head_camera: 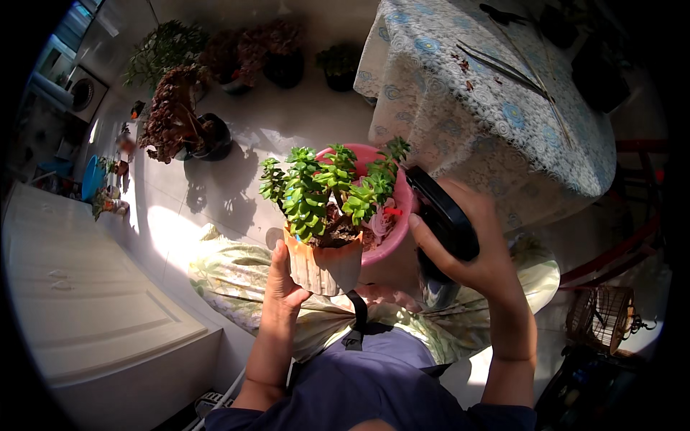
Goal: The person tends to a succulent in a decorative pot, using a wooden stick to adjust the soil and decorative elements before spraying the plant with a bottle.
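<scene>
My left hand [287,280] grips the lower left side of a pale ceramic pot [323,264] with an orange-brown rim. In it stands a green succulent [304,199] with several leafy stems rising from dark soil. My right hand [471,242] is closed around a black object [443,218], perhaps the top of a spray bottle; what it is cannot be told for sure. Behind and to the right of the pot is a pink plastic basin [401,231], with a red piece and pale, soil-dusted material inside, partly hidden by the plant.
A table with a floral lace cloth [431,81] stands at upper right, dry stalks on it. Potted plants [215,134] line the floor at upper left. A white cabinet [97,301] is at left, a wire birdcage [598,320] and red chair frame [620,256] at right.
</scene>
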`<action>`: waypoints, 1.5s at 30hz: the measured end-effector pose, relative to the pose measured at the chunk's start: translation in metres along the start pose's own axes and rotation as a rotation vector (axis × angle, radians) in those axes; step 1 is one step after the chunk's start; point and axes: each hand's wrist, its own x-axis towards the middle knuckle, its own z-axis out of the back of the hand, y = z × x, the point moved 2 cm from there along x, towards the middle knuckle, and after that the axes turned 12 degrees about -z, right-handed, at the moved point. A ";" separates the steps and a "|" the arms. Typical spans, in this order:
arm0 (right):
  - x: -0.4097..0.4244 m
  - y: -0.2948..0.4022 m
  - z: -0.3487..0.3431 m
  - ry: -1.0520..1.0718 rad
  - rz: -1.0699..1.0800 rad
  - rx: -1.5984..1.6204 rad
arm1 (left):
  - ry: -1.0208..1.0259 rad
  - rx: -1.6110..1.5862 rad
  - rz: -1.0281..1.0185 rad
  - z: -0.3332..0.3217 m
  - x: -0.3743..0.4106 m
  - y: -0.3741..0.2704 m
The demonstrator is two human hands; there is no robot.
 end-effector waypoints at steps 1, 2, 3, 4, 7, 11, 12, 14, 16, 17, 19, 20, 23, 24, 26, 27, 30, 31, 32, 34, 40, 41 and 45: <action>0.000 -0.001 0.000 0.040 -0.009 -0.029 | -0.029 -0.006 0.010 0.002 -0.001 0.000; 0.000 -0.002 0.000 0.050 -0.006 -0.019 | 0.007 -0.022 0.017 0.002 -0.001 -0.002; -0.001 -0.002 0.000 0.060 -0.005 -0.012 | 0.016 0.037 0.004 -0.003 0.000 -0.005; -0.002 -0.003 -0.001 0.069 -0.004 -0.006 | 0.032 0.122 -0.003 -0.009 0.002 -0.007; -0.008 -0.002 -0.004 0.102 -0.024 -0.014 | 0.074 0.301 -0.145 -0.044 0.011 -0.012; -0.014 0.005 -0.007 0.080 -0.003 -0.019 | -0.039 0.630 -0.305 -0.060 0.018 -0.021; -0.016 0.006 -0.008 0.075 0.003 -0.009 | -0.007 0.662 -0.383 -0.054 0.021 -0.021; -0.018 0.012 -0.009 0.082 0.020 0.002 | 0.002 0.811 -0.543 -0.050 0.023 -0.022; -0.019 0.017 -0.009 0.091 0.037 0.009 | -0.031 1.027 -0.753 -0.053 0.025 -0.019; -0.019 0.019 -0.009 0.096 0.046 0.013 | -0.066 1.160 -0.827 -0.052 0.024 -0.019; -0.018 0.023 -0.008 0.093 0.052 0.011 | -0.073 1.286 -0.929 -0.056 0.023 -0.019; -0.018 0.025 -0.007 0.093 0.055 0.011 | -0.050 1.385 -1.021 -0.055 0.022 -0.021; -0.017 0.028 -0.007 0.076 0.058 0.016 | 0.065 1.575 -1.262 -0.061 0.024 -0.024; -0.017 0.030 -0.006 0.090 0.038 -0.016 | 0.074 1.604 -1.300 -0.062 0.025 -0.024; -0.015 0.034 -0.004 0.118 -0.004 -0.082 | 0.091 1.662 -1.374 -0.061 0.026 -0.025; -0.015 0.033 -0.004 0.123 -0.010 -0.053 | 0.102 1.691 -1.413 -0.061 0.026 -0.026; -0.013 0.034 -0.007 0.136 -0.010 -0.012 | 0.135 1.737 -1.548 -0.056 0.030 -0.025; -0.011 0.035 -0.007 0.141 0.002 -0.028 | 0.149 1.750 -1.575 -0.054 0.030 -0.025; -0.009 0.036 -0.007 0.146 0.013 -0.044 | 0.164 1.763 -1.602 -0.053 0.030 -0.027; -0.007 0.035 -0.010 0.160 0.006 -0.053 | 0.188 1.768 -1.634 -0.051 0.030 -0.027; 0.008 0.040 -0.020 0.116 0.114 -0.209 | 0.195 1.829 -1.647 -0.050 0.026 -0.029; 0.009 0.039 -0.021 0.108 0.131 -0.231 | 0.192 1.832 -1.645 -0.050 0.026 -0.029; 0.013 0.039 -0.022 0.108 0.142 -0.282 | 0.186 1.838 -1.634 -0.052 0.025 -0.031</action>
